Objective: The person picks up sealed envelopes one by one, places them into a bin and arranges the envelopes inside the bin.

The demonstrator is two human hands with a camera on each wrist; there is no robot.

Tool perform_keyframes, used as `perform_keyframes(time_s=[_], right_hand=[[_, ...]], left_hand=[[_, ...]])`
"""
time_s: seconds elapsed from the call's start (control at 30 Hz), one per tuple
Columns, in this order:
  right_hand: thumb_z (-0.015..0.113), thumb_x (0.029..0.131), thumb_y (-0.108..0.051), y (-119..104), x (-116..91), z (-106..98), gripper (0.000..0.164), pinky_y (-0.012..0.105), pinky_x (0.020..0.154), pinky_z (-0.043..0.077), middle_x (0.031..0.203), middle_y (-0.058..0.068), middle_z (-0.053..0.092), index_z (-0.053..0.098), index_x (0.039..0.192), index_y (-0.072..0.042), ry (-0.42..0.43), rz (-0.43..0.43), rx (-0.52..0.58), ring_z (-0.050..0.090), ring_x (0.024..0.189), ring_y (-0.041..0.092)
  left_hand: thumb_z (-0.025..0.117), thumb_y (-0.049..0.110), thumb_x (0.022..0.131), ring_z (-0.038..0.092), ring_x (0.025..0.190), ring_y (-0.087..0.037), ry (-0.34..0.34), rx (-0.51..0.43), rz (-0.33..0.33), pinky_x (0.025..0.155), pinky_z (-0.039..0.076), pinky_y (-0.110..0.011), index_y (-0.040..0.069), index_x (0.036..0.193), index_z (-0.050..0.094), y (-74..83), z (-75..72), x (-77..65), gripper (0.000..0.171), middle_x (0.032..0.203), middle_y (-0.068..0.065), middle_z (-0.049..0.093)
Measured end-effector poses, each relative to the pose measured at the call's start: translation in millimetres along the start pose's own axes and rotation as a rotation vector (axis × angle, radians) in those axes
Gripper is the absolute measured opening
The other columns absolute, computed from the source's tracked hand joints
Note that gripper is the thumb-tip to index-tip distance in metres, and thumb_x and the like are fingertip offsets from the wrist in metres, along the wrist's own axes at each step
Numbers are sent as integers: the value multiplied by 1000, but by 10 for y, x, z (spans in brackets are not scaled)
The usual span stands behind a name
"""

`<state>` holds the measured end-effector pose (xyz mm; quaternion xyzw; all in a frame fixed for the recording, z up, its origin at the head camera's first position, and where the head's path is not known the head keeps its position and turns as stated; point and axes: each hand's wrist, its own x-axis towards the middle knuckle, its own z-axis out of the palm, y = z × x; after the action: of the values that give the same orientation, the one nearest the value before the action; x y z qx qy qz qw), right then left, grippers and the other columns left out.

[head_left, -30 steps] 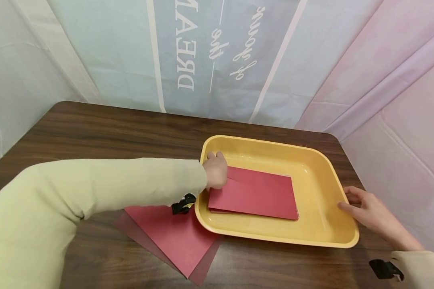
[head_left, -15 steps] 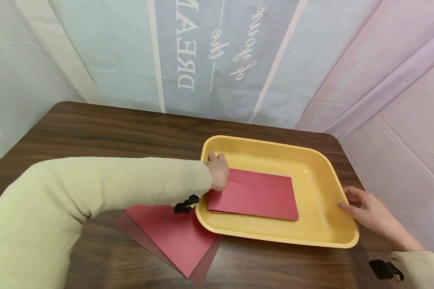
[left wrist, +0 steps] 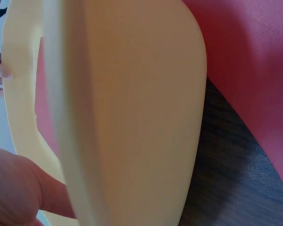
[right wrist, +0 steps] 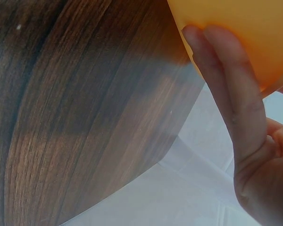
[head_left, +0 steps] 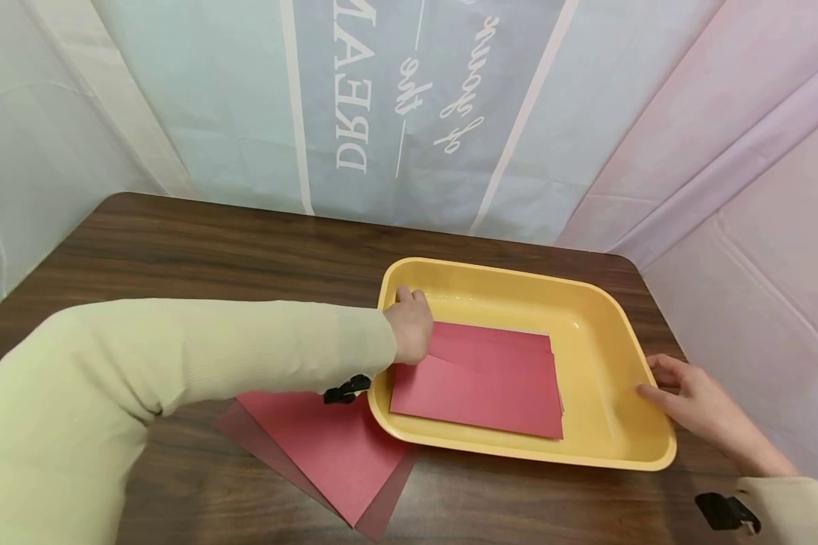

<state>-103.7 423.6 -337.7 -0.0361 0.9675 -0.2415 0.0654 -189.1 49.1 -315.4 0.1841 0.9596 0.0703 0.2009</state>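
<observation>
Inside the left end of a yellow plastic tray [head_left: 593, 371], my left hand [head_left: 410, 327] reaches over a pile of red paper sheets [head_left: 484, 386]. Its fingers bend down at the sheets' left end, and their tips are hidden behind the hand, so I cannot tell whether they pinch a sheet. In the left wrist view that hand [left wrist: 19, 188] shows behind the tray's wall [left wrist: 137, 113]. My right hand [head_left: 688, 393] grips the tray's right rim, thumb inside. In the right wrist view two long fingers [right wrist: 238, 84] lie along the tray's outer wall [right wrist: 254, 28].
Larger red sheets [head_left: 334, 446] lie overlapping on the dark wood table [head_left: 259, 257], partly under the tray's left front corner. Fabric curtains [head_left: 232, 98] stand behind the table and on both sides. A black strap [head_left: 725, 511] is on the right wrist.
The top red sheet has slid towards me and slightly left, showing more of the sheets beneath. My left hand has shifted slightly towards me. The right hand and tray stay in place.
</observation>
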Motion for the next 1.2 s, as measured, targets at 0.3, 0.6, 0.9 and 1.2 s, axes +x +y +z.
perform_keyframes(time_s=[0.3, 0.6, 0.9, 1.2], right_hand=[[61, 91, -8, -11, -3, -15, 32, 18, 58, 49, 99, 29, 67, 53, 116, 10, -4, 1, -2, 60, 70, -8], [62, 90, -6, -9, -4, -19, 30, 16, 58, 47, 97, 29, 68, 54, 114, 9, 8, -8, -8, 59, 69, -8], [62, 90, -5, -19, 4, -31, 29, 17, 58, 48, 96, 29, 68, 54, 113, 10, 6, -20, -1, 59, 69, -9], [62, 90, -5, -41, 13, -47, 28, 17, 57, 48, 96, 29, 68, 54, 113, 9, 3, -15, -2, 59, 69, -8]], left_hand=[[59, 6, 87, 50, 63, -19, 60, -253, 43, 52, 41, -24, -9, 132, 32, -119, -105, -45, 55, 118, -21, 37], [50, 16, 96, 53, 76, -25, 136, -465, 135, 68, 45, -30, 2, 113, 46, -368, -201, -167, 23, 113, -15, 39], [53, 14, 94, 47, 80, -22, 255, -522, 153, 69, 42, -29, 4, 102, 48, -576, -178, -257, 14, 103, -12, 43], [48, 13, 94, 49, 90, -25, 292, -553, 114, 80, 42, -36, 4, 100, 46, -795, -107, -310, 11, 103, -14, 45]])
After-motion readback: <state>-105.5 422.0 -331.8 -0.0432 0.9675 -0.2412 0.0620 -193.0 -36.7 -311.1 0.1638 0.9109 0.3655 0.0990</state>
